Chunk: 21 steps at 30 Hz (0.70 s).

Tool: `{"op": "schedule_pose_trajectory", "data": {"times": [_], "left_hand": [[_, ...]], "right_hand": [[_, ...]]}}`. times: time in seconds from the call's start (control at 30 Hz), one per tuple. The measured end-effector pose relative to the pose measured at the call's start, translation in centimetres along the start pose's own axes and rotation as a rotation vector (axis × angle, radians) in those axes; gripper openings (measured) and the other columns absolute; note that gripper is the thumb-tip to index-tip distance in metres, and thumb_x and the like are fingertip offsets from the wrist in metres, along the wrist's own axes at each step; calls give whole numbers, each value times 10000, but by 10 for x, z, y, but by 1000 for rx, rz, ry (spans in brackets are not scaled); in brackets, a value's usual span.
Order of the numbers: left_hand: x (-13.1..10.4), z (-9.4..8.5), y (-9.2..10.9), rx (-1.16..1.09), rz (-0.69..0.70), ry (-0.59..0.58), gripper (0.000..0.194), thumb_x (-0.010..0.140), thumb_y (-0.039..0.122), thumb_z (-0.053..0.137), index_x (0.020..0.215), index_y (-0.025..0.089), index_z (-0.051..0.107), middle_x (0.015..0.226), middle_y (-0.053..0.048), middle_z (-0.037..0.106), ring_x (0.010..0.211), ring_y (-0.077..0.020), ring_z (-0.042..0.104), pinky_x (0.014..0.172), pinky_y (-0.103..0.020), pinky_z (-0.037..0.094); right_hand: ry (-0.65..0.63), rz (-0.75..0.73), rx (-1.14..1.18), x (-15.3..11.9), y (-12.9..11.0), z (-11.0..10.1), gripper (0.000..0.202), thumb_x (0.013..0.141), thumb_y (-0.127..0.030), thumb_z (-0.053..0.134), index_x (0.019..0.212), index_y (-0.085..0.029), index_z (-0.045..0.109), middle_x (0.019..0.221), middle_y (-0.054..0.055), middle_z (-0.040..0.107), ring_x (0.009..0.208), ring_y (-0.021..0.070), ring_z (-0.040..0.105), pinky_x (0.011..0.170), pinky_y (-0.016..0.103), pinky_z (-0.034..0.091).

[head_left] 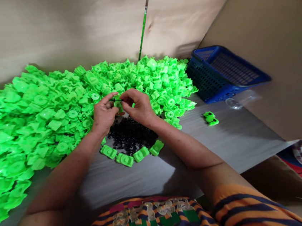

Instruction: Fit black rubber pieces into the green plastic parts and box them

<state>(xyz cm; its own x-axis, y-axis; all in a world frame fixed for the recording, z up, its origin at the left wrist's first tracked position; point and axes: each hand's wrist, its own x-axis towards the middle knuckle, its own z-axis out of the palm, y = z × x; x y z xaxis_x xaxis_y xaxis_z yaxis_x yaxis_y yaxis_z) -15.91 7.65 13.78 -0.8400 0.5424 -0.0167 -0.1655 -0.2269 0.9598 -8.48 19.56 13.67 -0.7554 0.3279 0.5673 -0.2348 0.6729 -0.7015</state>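
Note:
My left hand [104, 112] is closed around a bright green plastic piece [118, 104], held up above the table. Pinched in the fingertips of my right hand [138, 105] is a small black part [117, 100], which lies across the green piece. My fingers partly hide both. Just below my hands is a heap of small black parts [131, 133]. Several green car-shaped pieces [125, 159] lie in a curved row along the near side of that heap.
A large pile of green plastic pieces [46, 116] spreads along the wooden back wall [50, 30]. At the right stands a blue plastic basket [209, 81], with a clear plastic item [235, 103] beside it. A green piece with black parts [211, 118] lies on the grey table [239, 129].

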Motion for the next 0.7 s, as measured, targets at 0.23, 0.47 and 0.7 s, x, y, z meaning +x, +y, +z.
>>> {"op": "schedule_pose_trajectory", "data": {"times": [0.23, 0.47, 0.7], "left_hand": [[1, -6, 4, -61, -52, -91, 521, 508, 132, 735, 1023, 204, 749, 666, 70, 616, 593, -115, 599, 574, -266, 612], [3, -9, 7, -138, -92, -97, 313, 677, 341, 852, 936, 196, 753, 789, -15, 712, 681, -164, 684, 545, -267, 605], [4, -8, 5, -125, -78, -88, 371, 657, 368, 939, 939, 201, 765, 729, 1, 705, 631, -145, 672, 518, -234, 584]], "right_hand": [[-1, 93, 31, 0, -1, 1, 79, 849, -136, 590, 860, -212, 609, 816, -3, 621, 774, 148, 565, 744, 286, 481], [-7, 121, 69, 1, 2, 2, 82, 844, -139, 602, 867, -213, 627, 808, -4, 624, 751, 148, 575, 716, 279, 487], [10, 129, 142, -1, 11, 2, 88, 850, -163, 632, 915, -212, 665, 836, 3, 652, 749, 146, 595, 718, 285, 519]]}}
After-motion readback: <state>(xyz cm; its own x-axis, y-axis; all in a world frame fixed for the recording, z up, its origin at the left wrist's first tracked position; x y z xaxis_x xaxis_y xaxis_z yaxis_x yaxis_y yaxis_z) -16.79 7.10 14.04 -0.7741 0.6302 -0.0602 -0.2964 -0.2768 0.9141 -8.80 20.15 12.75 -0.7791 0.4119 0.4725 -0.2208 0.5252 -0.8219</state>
